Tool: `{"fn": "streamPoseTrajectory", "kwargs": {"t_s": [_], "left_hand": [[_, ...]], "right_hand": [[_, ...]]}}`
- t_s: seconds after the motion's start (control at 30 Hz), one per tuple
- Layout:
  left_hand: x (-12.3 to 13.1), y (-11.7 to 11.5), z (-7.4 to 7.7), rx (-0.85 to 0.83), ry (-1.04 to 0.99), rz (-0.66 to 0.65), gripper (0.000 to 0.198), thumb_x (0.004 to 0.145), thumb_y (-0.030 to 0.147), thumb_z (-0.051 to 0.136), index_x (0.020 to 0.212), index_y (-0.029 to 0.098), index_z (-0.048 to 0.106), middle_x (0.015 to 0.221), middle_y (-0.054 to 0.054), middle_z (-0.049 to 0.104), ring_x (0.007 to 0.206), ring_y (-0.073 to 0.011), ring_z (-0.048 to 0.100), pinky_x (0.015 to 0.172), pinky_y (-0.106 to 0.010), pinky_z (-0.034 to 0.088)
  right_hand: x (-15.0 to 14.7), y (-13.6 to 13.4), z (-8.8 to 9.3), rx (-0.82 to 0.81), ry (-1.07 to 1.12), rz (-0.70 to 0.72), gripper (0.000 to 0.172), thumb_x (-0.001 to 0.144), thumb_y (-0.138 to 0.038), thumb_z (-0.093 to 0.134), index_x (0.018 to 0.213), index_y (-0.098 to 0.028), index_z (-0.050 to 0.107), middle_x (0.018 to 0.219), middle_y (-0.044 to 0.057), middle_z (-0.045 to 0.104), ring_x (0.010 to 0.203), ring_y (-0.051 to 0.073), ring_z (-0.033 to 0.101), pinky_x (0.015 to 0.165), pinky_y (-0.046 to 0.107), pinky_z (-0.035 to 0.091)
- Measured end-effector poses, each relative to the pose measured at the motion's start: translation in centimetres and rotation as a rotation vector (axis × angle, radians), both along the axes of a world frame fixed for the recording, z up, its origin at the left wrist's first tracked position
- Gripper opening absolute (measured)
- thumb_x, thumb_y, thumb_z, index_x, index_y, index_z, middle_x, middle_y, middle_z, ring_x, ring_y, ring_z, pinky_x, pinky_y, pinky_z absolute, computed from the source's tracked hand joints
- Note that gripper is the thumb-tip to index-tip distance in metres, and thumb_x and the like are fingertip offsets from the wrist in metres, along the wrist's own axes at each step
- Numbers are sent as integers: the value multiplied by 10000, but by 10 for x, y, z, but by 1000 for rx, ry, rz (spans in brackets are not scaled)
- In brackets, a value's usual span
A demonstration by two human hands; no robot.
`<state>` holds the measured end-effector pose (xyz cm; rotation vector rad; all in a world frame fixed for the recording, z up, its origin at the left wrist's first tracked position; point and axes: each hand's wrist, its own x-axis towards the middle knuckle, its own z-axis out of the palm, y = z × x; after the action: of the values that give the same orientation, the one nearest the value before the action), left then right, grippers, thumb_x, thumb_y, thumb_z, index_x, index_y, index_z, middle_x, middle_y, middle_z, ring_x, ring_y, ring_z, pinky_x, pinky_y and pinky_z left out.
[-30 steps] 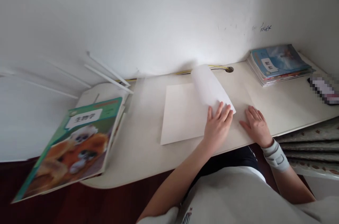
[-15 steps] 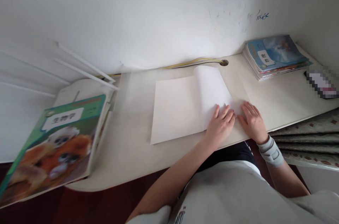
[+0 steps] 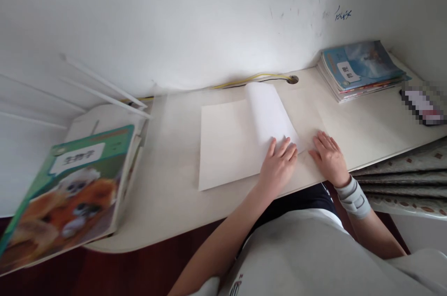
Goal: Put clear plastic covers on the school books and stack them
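Observation:
A white sheet of paper (image 3: 226, 142) lies on the pale desk (image 3: 174, 193), its right part curled over toward the left in a loose fold (image 3: 268, 114). My left hand (image 3: 277, 168) lies flat with fingers stretched out on the near corner of that folded flap. My right hand (image 3: 328, 157) rests flat on the desk just to the right of the paper, fingers spread, with a grey brace on its wrist.
A stack of books with a blue cover (image 3: 361, 70) sits at the back right. A green book with an orange animal cover (image 3: 66, 193) lies on a white rack at the left. A yellow cable (image 3: 254, 79) runs to a hole by the wall. A dark phone (image 3: 424, 109) lies at the far right.
The folded flap has rolled further left over the sheet, and my left hand has slid left with it. My right hand stays flat on the desk.

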<state>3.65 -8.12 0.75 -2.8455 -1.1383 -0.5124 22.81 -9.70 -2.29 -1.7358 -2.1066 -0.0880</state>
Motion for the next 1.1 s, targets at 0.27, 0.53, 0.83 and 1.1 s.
{"fn": "streamPoseTrajectory", "kwargs": {"t_s": [0.27, 0.53, 0.83, 1.1], "left_hand": [[16, 3, -2, -3, 12, 3, 324, 901, 97, 384, 1076, 155, 649, 1173, -113, 644, 1237, -293, 482, 1069, -578, 290], [18, 3, -5, 23, 6, -6, 343, 920, 99, 345, 1125, 166, 611, 1233, -96, 615, 1259, -237, 465, 1101, -525, 261], [25, 4, -1, 9, 143, 28, 330, 923, 105, 347, 1159, 108, 578, 1303, -127, 556, 1236, -235, 490, 1072, -433, 358], [40, 5, -9, 8, 127, 40, 355, 919, 95, 334, 1194, 77, 559, 1269, -145, 580, 1208, -221, 520, 1014, -347, 438]], "right_hand": [[1, 0, 3, -7, 23, 12, 377, 930, -266, 377, 1240, -111, 525, 1309, 172, 534, 1257, 274, 457, 1022, 452, 393], [2, 0, 0, -12, 98, -10, 416, 937, -247, 328, 1282, -71, 480, 1315, 203, 519, 1269, 278, 439, 1032, 462, 382], [4, 1, -5, -4, 107, -15, 418, 913, -130, 298, 1281, -38, 473, 1309, 217, 519, 1282, 265, 425, 1042, 458, 382], [5, 1, -1, 29, 215, -47, 437, 927, -198, 315, 1316, -48, 449, 1316, 211, 514, 1293, 250, 412, 1039, 449, 393]]}}
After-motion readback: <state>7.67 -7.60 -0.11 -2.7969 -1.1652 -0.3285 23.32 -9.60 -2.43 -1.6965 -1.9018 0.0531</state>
